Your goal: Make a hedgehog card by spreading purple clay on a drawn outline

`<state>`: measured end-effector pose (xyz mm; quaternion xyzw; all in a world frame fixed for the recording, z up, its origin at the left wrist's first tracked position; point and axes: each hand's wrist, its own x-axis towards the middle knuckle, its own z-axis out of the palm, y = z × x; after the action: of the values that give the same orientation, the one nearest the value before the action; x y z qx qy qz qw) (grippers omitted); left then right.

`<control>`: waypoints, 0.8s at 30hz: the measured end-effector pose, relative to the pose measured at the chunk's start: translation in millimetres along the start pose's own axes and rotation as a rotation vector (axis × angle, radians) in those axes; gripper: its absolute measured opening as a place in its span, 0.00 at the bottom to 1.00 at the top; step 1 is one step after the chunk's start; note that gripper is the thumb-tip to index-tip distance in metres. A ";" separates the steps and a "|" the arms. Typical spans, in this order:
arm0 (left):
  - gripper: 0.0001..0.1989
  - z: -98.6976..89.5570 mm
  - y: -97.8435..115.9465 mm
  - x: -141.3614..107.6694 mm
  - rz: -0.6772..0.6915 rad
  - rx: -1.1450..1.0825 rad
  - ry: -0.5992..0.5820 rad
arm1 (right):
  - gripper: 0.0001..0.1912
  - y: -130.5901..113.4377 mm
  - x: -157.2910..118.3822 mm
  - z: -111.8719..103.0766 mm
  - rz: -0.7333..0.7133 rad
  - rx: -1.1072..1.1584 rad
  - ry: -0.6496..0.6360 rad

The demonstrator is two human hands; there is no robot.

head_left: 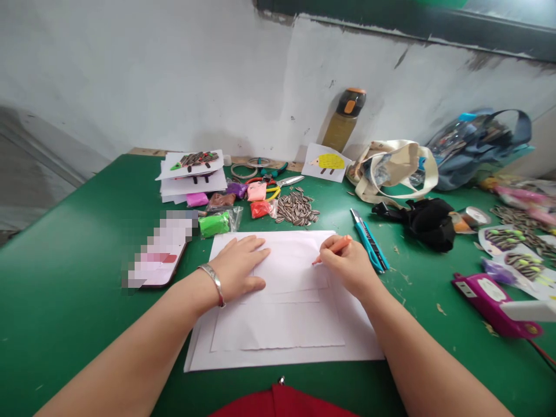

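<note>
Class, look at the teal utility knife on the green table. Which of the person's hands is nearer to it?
Right. The right hand, gripping an orange pencil, sits just left of the knife; the left hand lies farther left, flat on the white paper.

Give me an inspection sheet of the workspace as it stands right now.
Surface: green tabletop, scuffed and chipped.
Job's things: layered white paper under both hands; orange pencil, tip on the paper.
Clutter: teal utility knife, sunflower seeds, green modelling clay packet, yellow-handled scissors, hedgehog card, phone, purple device.
Grippers: left hand flat on the paper, bangle on wrist; right hand gripping the pencil.
Cables: thin red wire at the purple device.
Surroundings: scuffed white wall, water bottle, canvas tote bag.
</note>
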<state>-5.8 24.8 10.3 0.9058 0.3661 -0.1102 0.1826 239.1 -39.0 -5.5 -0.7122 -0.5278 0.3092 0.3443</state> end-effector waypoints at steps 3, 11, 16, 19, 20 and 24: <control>0.32 1.2 -0.8 -0.3 -0.005 -0.009 0.007 | 0.08 -1.0 -0.2 -2.3 -0.019 -0.027 -0.019; 0.31 3.4 -2.1 -0.1 0.019 0.009 0.035 | 0.11 -3.7 -5.5 -1.8 -0.106 0.255 0.056; 0.31 1.5 -0.8 0.1 0.017 0.012 0.020 | 0.11 -16.5 -17.8 11.8 -0.225 0.377 -0.051; 0.32 2.5 -1.3 0.7 0.023 0.005 0.021 | 0.10 -20.7 -23.9 24.1 -0.248 0.340 -0.145; 0.33 3.0 -1.5 0.8 0.024 0.001 0.024 | 0.10 -21.0 -25.2 28.3 -0.256 0.324 -0.162; 0.33 3.9 -1.7 0.5 0.049 -0.004 0.046 | 0.08 -19.0 -27.3 41.8 -0.272 0.265 -0.192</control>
<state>-6.9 24.6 6.2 0.9165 0.3479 -0.0838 0.1786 188.4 -54.5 -11.8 -0.5503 -0.6040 0.3931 0.4217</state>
